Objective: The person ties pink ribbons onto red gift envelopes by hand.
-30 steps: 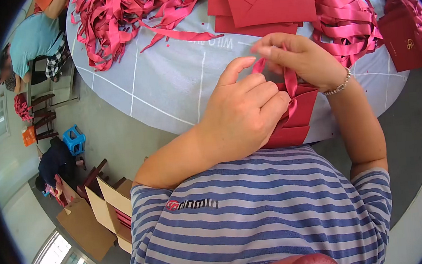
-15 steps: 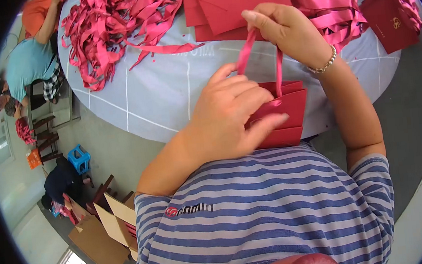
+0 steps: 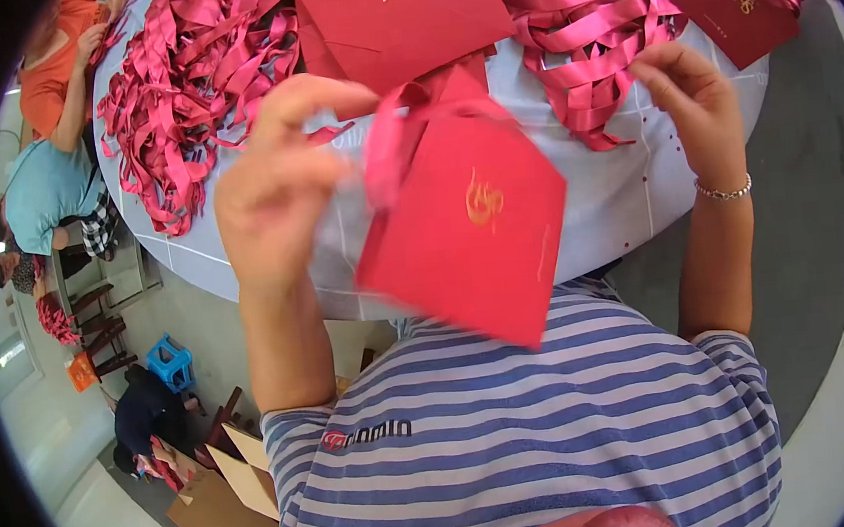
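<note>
A red paper gift bag point(image 3: 483, 213) with a gold monogram is tilted over the table's near edge, its lower corner overlapping my striped shirt. Its pink ribbon handle point(image 3: 387, 151) loops out at the upper left and is blurred. My left hand point(image 3: 279, 181), also blurred, has its curled index fingertip at this handle, and the thumb stands apart below. To the right, my right hand point(image 3: 694, 104) has thumb and index finger pinched at the edge of a pile of pink ribbons point(image 3: 592, 23). Strands of that pile lie right at the fingertips.
Flat red bags point(image 3: 401, 24) are stacked at the table's far middle. A tangled ribbon heap point(image 3: 196, 92) covers the left side. Another red bag point(image 3: 736, 5) with ribbons lies far right. Other people point(image 3: 54, 190), a blue stool point(image 3: 170, 361) and a cardboard box point(image 3: 244, 470) are at left.
The bag has risen from against my shirt and turned its monogram side up. My right hand has let go of its ribbon handle and moved right to the ribbon pile. My left hand has shifted left.
</note>
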{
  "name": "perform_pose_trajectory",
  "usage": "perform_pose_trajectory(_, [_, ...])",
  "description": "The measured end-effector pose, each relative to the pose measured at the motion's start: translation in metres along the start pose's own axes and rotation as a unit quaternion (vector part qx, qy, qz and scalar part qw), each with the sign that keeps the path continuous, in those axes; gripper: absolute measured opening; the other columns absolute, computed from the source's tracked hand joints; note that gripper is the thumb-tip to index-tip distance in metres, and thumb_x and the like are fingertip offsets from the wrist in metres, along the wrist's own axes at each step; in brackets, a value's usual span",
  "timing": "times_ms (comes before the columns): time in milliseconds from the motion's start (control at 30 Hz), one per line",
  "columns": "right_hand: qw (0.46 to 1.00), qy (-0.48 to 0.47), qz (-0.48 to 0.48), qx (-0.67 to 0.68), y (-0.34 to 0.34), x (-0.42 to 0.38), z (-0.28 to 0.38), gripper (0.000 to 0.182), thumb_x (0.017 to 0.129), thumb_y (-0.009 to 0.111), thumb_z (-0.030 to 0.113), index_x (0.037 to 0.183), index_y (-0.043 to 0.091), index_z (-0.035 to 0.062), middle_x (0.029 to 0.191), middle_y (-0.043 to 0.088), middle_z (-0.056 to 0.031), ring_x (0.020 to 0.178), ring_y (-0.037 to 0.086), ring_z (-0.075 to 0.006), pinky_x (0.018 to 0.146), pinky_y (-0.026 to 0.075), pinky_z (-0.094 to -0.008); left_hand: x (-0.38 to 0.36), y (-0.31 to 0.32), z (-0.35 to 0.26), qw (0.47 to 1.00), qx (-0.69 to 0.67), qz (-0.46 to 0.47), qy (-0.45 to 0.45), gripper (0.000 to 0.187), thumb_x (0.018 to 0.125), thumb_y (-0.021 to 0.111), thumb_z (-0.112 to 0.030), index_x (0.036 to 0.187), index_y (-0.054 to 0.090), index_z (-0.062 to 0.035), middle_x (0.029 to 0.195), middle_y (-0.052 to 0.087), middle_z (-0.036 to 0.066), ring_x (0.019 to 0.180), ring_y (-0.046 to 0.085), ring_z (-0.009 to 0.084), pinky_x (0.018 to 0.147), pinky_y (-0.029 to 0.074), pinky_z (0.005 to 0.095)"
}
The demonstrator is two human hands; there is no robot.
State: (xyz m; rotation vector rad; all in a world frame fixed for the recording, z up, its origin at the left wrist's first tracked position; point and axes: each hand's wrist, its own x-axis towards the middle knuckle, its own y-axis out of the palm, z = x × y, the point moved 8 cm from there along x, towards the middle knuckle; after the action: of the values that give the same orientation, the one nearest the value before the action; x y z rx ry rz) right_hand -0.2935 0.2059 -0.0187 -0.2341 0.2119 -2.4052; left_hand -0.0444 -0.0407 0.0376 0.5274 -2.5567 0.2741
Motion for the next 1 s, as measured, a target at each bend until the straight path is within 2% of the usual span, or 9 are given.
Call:
perform_pose_trajectory(67, [0.995, -0.036, 0.047, -0.083, 0.013, -0.010, 0.007, 0.015, 0.086, 0.077, 0.001, 0.099, 0.071, 0.0035, 0.086, 0.064, 0.0050, 0.070, 0.054, -0.0043, 0.062, 0.044, -0.0205, -0.023, -0.044, 0.041, 0.959, 0.015, -0.218, -0.178, 0.014, 0.085, 0.060, 0.010, 0.094, 0.070, 0.0031, 0.121, 0.068, 0.017, 0.109, 0.063, 0.0236, 0.098, 0.046, 0.0334])
perform_pose_trajectory(133, [0.980, -0.071, 0.108, -0.149, 0.026, -0.020, 0.015, 0.019, 0.078, 0.081, 0.000, 0.094, 0.070, 0.0021, 0.087, 0.063, -0.0006, 0.069, 0.056, -0.0076, 0.063, 0.046, -0.0225, -0.041, -0.067, 0.053, 0.937, -0.021, -0.286, -0.200, 0.012, 0.087, 0.060, 0.013, 0.093, 0.067, 0.0055, 0.116, 0.068, 0.015, 0.106, 0.063, 0.0174, 0.094, 0.047, 0.0279])
perform_pose_trajectory(300, [0.945, -0.060, 0.154, -0.282, 0.032, -0.032, 0.011, 0.018, 0.080, 0.079, 0.003, 0.091, 0.066, -0.0009, 0.084, 0.059, -0.0054, 0.069, 0.057, -0.0129, 0.062, 0.047, -0.0273, -0.043, -0.010, 0.006, 0.971, 0.203, -0.084, -0.098, 0.013, 0.081, 0.069, 0.005, 0.095, 0.067, 0.0031, 0.103, 0.068, 0.012, 0.097, 0.064, 0.0222, 0.093, 0.049, 0.0330])
perform_pose_trajectory(433, [0.937, -0.060, 0.144, -0.311, 0.026, -0.035, 0.001, 0.016, 0.084, 0.077, 0.006, 0.092, 0.065, -0.0013, 0.080, 0.059, -0.0067, 0.069, 0.058, -0.0143, 0.062, 0.047, -0.0294, -0.042, 0.053, 0.020, 0.885, 0.435, 0.069, -0.152, 0.042, 0.074, 0.084, -0.011, 0.110, 0.067, 0.0013, 0.106, 0.063, 0.015, 0.100, 0.060, 0.0336, 0.091, 0.050, 0.0396])
perform_pose_trajectory(567, [0.974, 0.061, 0.074, -0.204, 0.005, -0.044, -0.005, 0.005, 0.093, 0.071, 0.003, 0.096, 0.068, 0.0001, 0.080, 0.063, -0.0021, 0.069, 0.054, -0.0059, 0.062, 0.044, -0.0232, -0.046, 0.050, 0.032, 0.911, 0.377, 0.065, -0.153, 0.051, 0.070, 0.087, -0.014, 0.115, 0.067, -0.0005, 0.107, 0.063, 0.013, 0.104, 0.060, 0.0308, 0.092, 0.049, 0.0384])
perform_pose_trajectory(700, [0.999, 0.027, 0.030, -0.010, 0.005, -0.045, 0.030, 0.011, 0.093, 0.069, 0.000, 0.103, 0.071, -0.0035, 0.082, 0.063, -0.0022, 0.067, 0.053, -0.0070, 0.059, 0.041, -0.0209, -0.047, 0.040, 0.035, 0.929, 0.335, 0.027, -0.156, 0.048, 0.072, 0.086, -0.012, 0.115, 0.068, -0.0033, 0.105, 0.065, 0.010, 0.102, 0.060, 0.0270, 0.091, 0.049, 0.0375])
perform_pose_trajectory(800, [0.974, -0.069, 0.184, 0.116, 0.021, -0.049, 0.045, 0.021, 0.087, 0.067, -0.004, 0.108, 0.071, -0.0066, 0.085, 0.065, -0.0093, 0.073, 0.061, -0.0136, 0.064, 0.047, -0.0230, -0.046, 0.041, 0.038, 0.943, 0.287, 0.050, -0.160, 0.045, 0.074, 0.085, -0.010, 0.115, 0.069, -0.0063, 0.102, 0.065, 0.006, 0.101, 0.058, 0.0228, 0.093, 0.046, 0.0348])
perform_pose_trajectory(900, [0.954, -0.030, 0.217, 0.203, 0.073, -0.052, 0.068, 0.025, 0.079, 0.070, -0.009, 0.104, 0.072, -0.0071, 0.090, 0.070, -0.0117, 0.079, 0.068, -0.0176, 0.071, 0.055, -0.0286, -0.043, 0.038, 0.038, 0.927, 0.326, 0.077, -0.171, 0.041, 0.077, 0.084, -0.011, 0.116, 0.071, -0.0084, 0.098, 0.065, 0.003, 0.098, 0.058, 0.0206, 0.093, 0.044, 0.0334])
perform_pose_trajectory(1000, [0.947, -0.115, 0.298, 0.024, 0.111, -0.052, 0.075, 0.021, 0.078, 0.076, -0.007, 0.099, 0.075, -0.0028, 0.094, 0.072, -0.0111, 0.083, 0.069, -0.0177, 0.070, 0.054, -0.0297, -0.041, 0.031, 0.049, 0.936, 0.267, 0.138, -0.181, 0.039, 0.082, 0.080, -0.014, 0.120, 0.072, -0.0095, 0.097, 0.070, 0.002, 0.093, 0.057, 0.0193, 0.097, 0.039, 0.0366])
